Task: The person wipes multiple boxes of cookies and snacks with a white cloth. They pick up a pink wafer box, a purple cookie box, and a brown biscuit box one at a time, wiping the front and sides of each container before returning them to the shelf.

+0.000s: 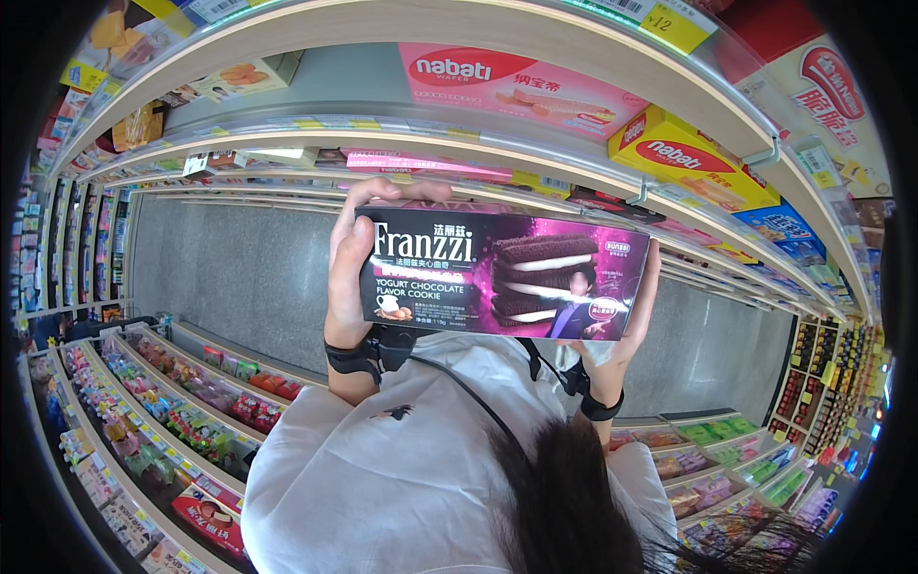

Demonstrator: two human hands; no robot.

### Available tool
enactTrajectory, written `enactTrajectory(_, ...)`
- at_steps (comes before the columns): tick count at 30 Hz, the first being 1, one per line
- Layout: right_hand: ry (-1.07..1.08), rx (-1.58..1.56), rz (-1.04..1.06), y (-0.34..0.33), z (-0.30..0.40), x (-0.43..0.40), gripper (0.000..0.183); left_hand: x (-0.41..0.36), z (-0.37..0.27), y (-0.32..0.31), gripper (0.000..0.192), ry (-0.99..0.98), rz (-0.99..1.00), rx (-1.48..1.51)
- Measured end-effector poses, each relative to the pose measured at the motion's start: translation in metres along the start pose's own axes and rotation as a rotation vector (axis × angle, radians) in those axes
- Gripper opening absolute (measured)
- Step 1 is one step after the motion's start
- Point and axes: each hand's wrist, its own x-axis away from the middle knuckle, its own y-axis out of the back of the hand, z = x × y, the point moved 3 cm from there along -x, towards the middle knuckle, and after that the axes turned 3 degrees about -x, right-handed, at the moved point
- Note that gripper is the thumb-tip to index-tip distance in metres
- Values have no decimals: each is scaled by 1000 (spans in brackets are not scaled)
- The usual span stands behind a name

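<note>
A black and purple Franzzi cookie box [502,276] is held up in front of my chest, its printed front showing sandwich cookies. My left hand [351,265] grips the end at the left of the picture, thumb on the front and fingers over the top edge. At the opposite end, my right hand [631,316] holds the box along its side and lower corner; most of its fingers are hidden. A small piece of whitish, crumpled material [589,353] shows by the right palm, below the box. Black straps circle both wrists.
Wooden-edged shelves [459,147] curve close above the box, carrying a pink Nabati wafer box [516,86], a yellow Nabati box [688,154] and other snack boxes. Grey floor [229,251] lies below. Racks of packaged sweets [193,373] stand at lower left and lower right.
</note>
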Motion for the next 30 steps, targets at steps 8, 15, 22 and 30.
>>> enactTrajectory(8,-27,26,175,19,-26,7,120,3,-2,-1,58,85,17,41)
enactTrajectory(15,-389,-41,223,36,-104,19,65,10,-1,-28,104,-64,476,186)
enactTrajectory(22,-803,-649,226,18,-103,32,46,7,10,-49,98,-150,543,-211)
enactTrajectory(30,-818,-507,199,28,-121,41,33,5,12,-52,100,-272,466,-256)
